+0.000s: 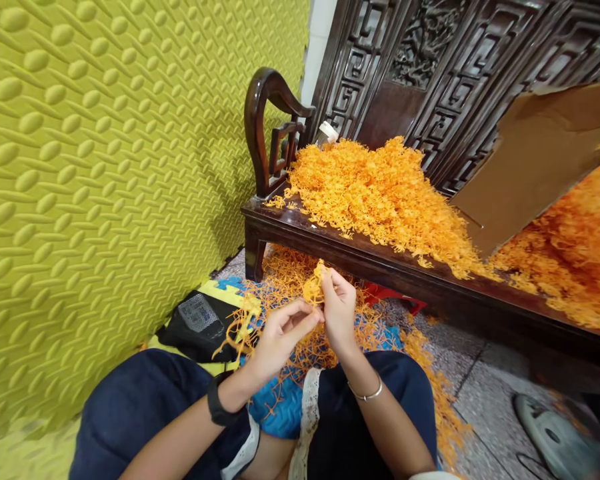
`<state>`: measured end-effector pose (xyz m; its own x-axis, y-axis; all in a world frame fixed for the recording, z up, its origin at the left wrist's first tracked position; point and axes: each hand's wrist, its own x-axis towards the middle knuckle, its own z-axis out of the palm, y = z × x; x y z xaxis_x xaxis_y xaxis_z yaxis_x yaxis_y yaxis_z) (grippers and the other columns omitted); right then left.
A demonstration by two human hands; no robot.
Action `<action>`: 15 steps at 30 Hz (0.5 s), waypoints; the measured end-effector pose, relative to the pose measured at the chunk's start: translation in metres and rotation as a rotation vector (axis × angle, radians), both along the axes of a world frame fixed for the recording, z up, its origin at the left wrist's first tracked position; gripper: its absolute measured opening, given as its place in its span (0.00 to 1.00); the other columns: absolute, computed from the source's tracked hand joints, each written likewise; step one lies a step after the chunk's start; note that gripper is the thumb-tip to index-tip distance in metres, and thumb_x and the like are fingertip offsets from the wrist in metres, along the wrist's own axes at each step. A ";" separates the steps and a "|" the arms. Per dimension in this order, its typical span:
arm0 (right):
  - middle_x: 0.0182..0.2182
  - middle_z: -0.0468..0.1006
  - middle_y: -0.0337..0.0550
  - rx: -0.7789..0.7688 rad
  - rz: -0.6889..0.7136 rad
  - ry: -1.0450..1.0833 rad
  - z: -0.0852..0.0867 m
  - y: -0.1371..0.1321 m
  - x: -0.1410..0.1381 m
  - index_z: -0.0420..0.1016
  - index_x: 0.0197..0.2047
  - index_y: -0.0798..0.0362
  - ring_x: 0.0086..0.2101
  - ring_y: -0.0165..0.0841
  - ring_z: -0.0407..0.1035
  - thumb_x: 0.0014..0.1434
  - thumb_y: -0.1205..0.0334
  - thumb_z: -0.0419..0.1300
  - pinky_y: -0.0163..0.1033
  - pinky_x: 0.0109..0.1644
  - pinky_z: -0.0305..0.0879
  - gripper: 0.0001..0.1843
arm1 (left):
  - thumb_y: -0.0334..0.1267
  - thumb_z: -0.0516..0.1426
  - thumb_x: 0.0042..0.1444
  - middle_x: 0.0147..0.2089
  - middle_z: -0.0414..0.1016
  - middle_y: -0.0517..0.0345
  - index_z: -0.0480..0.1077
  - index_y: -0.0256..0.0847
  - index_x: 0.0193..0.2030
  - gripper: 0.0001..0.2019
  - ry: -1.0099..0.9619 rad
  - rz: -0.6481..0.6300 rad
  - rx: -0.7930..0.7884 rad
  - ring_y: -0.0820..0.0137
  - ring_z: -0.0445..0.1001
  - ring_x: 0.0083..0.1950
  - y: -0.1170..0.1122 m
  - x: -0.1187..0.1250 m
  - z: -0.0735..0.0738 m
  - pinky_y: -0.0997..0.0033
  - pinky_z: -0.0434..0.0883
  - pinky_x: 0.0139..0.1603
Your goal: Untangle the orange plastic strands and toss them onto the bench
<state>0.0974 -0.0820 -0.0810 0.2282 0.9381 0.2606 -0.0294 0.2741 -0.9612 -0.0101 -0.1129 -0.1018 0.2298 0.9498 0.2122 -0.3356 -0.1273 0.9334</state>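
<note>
In the head view, my right hand [339,307] is closed around a small cluster of orange plastic pieces [313,287], which stick up between its fingers. My left hand [286,335] meets it from the left, thumb and forefinger pinched at the lower edge of the same cluster. A thin branching orange plastic strand [239,333] shows just left of my left hand; whether the hand holds it I cannot tell. Below and behind both hands lies a tangled heap of thin orange plastic strands [285,270] on the floor.
A dark wooden bench [300,230] bears a big mound of small orange pieces [375,190]. Cardboard [525,167] separates it from another orange heap [580,240]. A black bag [195,327] lies by the yellow padded wall [105,167]. A grey shoe [555,433] lies right.
</note>
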 end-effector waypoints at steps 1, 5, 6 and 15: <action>0.16 0.51 0.30 -0.022 0.022 0.008 0.001 0.000 0.000 0.54 0.20 0.52 0.17 0.21 0.46 0.55 0.45 0.59 0.29 0.19 0.44 0.25 | 0.40 0.60 0.53 0.30 0.73 0.56 0.72 0.38 0.29 0.08 -0.090 -0.083 -0.100 0.70 0.72 0.35 0.000 0.001 0.000 0.71 0.68 0.41; 0.16 0.51 0.29 -0.074 0.118 0.027 0.005 0.000 0.002 0.54 0.19 0.53 0.17 0.21 0.45 0.54 0.46 0.60 0.30 0.19 0.43 0.25 | 0.47 0.60 0.52 0.22 0.67 0.60 0.67 0.37 0.22 0.16 -0.210 -0.301 -0.230 0.73 0.67 0.26 0.001 0.006 -0.005 0.73 0.65 0.32; 0.16 0.51 0.29 -0.052 0.110 0.021 0.006 0.000 0.003 0.53 0.19 0.53 0.17 0.21 0.45 0.54 0.47 0.60 0.30 0.19 0.43 0.26 | 0.48 0.60 0.52 0.21 0.65 0.61 0.65 0.37 0.21 0.18 -0.180 -0.310 -0.216 0.74 0.65 0.24 0.001 0.008 -0.007 0.73 0.63 0.29; 0.15 0.49 0.28 -0.173 0.135 0.256 0.011 -0.003 -0.002 0.51 0.18 0.52 0.17 0.20 0.41 0.48 0.48 0.65 0.30 0.18 0.39 0.27 | 0.51 0.56 0.54 0.17 0.54 0.66 0.57 0.39 0.17 0.22 -0.080 -0.143 -0.129 0.78 0.53 0.20 -0.005 0.014 -0.018 0.73 0.52 0.23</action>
